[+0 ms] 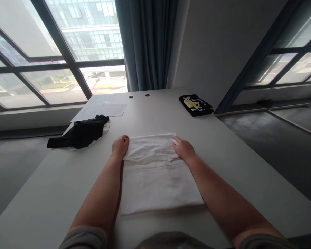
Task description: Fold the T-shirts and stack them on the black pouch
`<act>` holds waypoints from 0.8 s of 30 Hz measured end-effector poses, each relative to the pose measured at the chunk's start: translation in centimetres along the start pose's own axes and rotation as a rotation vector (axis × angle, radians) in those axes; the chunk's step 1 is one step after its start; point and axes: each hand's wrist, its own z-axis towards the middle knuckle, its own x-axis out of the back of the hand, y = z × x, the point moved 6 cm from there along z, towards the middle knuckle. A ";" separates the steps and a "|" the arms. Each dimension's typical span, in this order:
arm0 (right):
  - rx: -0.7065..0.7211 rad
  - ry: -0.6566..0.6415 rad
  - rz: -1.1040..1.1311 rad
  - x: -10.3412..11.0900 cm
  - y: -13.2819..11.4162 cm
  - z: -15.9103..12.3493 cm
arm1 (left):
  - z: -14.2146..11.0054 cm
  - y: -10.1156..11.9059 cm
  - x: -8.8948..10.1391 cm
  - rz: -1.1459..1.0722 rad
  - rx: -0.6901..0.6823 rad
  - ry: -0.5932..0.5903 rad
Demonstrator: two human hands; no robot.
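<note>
A white T-shirt (160, 186) lies on the table in front of me, folded into a rectangle. Its far part is turned over toward me, and a curved edge like a neckline crosses the middle. My left hand (120, 146) is closed on the far left corner of the fold. At the opposite side, my right hand (184, 148) grips the right edge, with the thumb on top and the other fingers partly hidden. Both forearms run alongside the cloth.
On the white table (233, 173), a crumpled black garment (86, 131) lies left, near paper sheets (114, 110). A folded black garment with a white and yellow print (196, 104) lies at the far right. Behind are a blue curtain (146, 45) and windows.
</note>
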 end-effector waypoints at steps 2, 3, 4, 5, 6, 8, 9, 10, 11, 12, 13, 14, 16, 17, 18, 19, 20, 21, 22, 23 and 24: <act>-0.022 -0.034 -0.025 0.1 -0.1 -0.1 | -0.7 1.1 0.9 0.076 -0.033 0.070; -0.028 -0.048 -0.040 0.1 -0.2 -0.1 | -1.3 2.0 1.3 0.113 -0.061 0.106; -0.028 -0.056 -0.056 0.2 -0.3 -0.2 | -1.9 3.1 1.6 0.142 -0.094 0.129; -0.020 -0.050 -0.074 0.3 -0.5 -0.3 | -2.7 4.3 1.6 0.161 -0.133 0.131; -0.004 -0.025 -0.093 0.5 -0.7 -0.4 | -3.5 5.5 1.3 0.170 -0.173 0.105; 0.060 0.069 -0.121 1.0 -1.4 -0.7 | -4.8 7.5 -0.1 0.191 -0.235 -0.008; 0.107 0.118 -0.127 1.1 -1.9 -0.9 | -5.3 8.1 -1.0 0.209 -0.245 -0.078; 0.165 0.148 -0.127 1.0 -2.4 -1.1 | -5.6 8.5 -1.9 0.229 -0.244 -0.150; 0.226 0.145 -0.125 0.7 -2.9 -1.2 | -5.7 8.5 -2.7 0.245 -0.236 -0.213; 0.277 0.112 -0.121 0.1 -3.2 -1.2 | -5.8 8.5 -3.3 0.256 -0.225 -0.261; 0.313 0.058 -0.117 -0.6 -3.4 -1.2 | -5.7 8.3 -3.8 0.260 -0.215 -0.295; 0.331 -0.001 -0.112 -1.3 -3.5 -1.1 | -5.5 8.1 -4.0 0.259 -0.211 -0.316; 0.321 -0.090 -0.096 -2.5 -3.4 -0.8 | -5.3 8.0 -4.0 0.256 -0.214 -0.329; 0.308 -0.111 -0.086 -2.9 -3.2 -0.6 | -5.3 7.9 -3.8 0.257 -0.211 -0.327; 0.300 -0.121 -0.076 -3.1 -3.1 -0.5 | -5.3 7.9 -3.6 0.257 -0.199 -0.322; 0.298 -0.125 -0.065 -3.2 -2.9 -0.4 | -5.4 7.8 -3.4 0.259 -0.173 -0.311; 0.298 -0.125 -0.052 -3.2 -2.8 -0.4 | -5.6 7.6 -3.2 0.261 -0.138 -0.293; 0.301 -0.124 -0.036 -3.2 -2.7 -0.3 | -5.7 7.4 -3.0 0.264 -0.098 -0.274; 0.308 -0.121 -0.018 -3.2 -2.7 -0.3 | -5.9 7.1 -2.9 0.264 -0.063 -0.257; 0.318 -0.119 0.002 -3.3 -2.6 -0.3 | -6.1 6.9 -2.9 0.263 -0.040 -0.246; 0.329 -0.116 0.024 -3.3 -2.5 -0.2 | -6.2 6.7 -3.0 0.258 -0.034 -0.242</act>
